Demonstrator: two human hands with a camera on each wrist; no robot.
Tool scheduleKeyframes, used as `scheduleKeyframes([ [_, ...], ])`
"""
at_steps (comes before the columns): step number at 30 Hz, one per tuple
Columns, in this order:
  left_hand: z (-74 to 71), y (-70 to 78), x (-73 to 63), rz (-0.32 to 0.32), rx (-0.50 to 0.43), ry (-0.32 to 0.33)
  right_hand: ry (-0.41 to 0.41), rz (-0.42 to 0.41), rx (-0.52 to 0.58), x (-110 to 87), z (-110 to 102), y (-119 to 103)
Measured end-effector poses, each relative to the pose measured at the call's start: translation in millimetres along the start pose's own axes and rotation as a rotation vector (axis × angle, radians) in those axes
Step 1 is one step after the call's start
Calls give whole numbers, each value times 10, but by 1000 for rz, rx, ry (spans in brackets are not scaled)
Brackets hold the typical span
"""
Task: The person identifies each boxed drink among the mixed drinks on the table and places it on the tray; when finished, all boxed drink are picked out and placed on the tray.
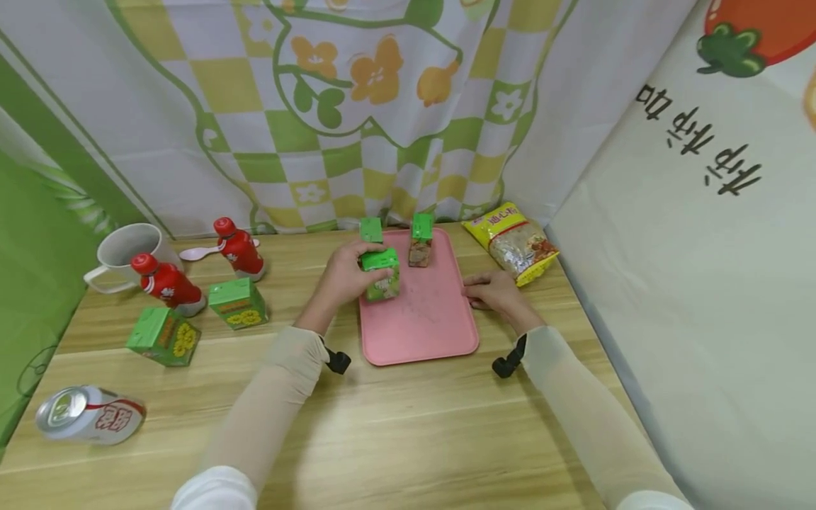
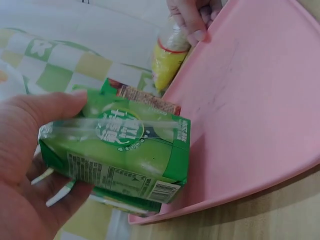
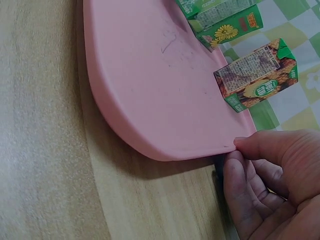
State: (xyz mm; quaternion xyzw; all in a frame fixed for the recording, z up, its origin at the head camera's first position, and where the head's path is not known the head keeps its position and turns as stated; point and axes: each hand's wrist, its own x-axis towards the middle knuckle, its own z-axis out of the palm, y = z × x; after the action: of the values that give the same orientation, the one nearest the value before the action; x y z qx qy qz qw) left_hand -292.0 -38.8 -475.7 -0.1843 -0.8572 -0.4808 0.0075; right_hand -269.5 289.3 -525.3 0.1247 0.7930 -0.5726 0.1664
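Observation:
My left hand (image 1: pixel 347 275) grips a green juice carton (image 2: pixel 120 140) over the left side of the pink tray (image 1: pixel 427 319), thumb on one face and fingers around the other. Behind it, a second green carton (image 1: pixel 371 229) stands at the tray's back left corner. A brown-fronted carton with a green top (image 1: pixel 420 241) stands upright near the tray's back edge. With thumb and fingers, my right hand (image 1: pixel 497 292) pinches the tray's right rim, which shows close up in the right wrist view.
To the left are two red bottles (image 1: pixel 239 248), two green cartons with yellow flowers (image 1: pixel 239 303), a white mug (image 1: pixel 130 248), a pink spoon (image 1: pixel 199 253) and a silver can (image 1: pixel 92 416). A yellow food bag (image 1: pixel 515 243) lies beyond my right hand, near the wall.

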Motion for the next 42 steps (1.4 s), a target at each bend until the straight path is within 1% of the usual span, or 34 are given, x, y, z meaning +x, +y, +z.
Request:
scheduleKeyframes([
  [4, 19, 54, -43, -46, 112, 39, 16, 7, -14, 5, -9, 4],
  [7, 31, 93, -83, -72, 189, 81, 26, 18, -13, 3, -12, 0],
  [10, 56, 112, -116, -82, 242, 139, 23, 29, -4, 4, -15, 0],
  [14, 102, 136, -134, -108, 285, 199, 18, 40, -4, -1, -10, -10],
  [18, 157, 153, -123, -132, 300, 238, 21, 35, -4, -4, -1, -16],
  [23, 240, 171, -111, -161, 286, 293, 15, 38, -5, -3, -1, -7],
  [27, 303, 186, -111, -156, 266, 343, 13, 37, -8, 11, -5, -2],
  [30, 345, 174, -122, -153, 292, 368, 7, 40, -9, 16, 3, -9],
  [34, 395, 145, -146, -167, 328, 388, 11, 47, -10, 18, 10, -16],
  [38, 415, 145, -163, -175, 323, 401, 16, 48, -12, 40, 1, -5],
  [42, 394, 163, -163, -182, 318, 384, 14, 32, -18, 52, -12, 5],
])
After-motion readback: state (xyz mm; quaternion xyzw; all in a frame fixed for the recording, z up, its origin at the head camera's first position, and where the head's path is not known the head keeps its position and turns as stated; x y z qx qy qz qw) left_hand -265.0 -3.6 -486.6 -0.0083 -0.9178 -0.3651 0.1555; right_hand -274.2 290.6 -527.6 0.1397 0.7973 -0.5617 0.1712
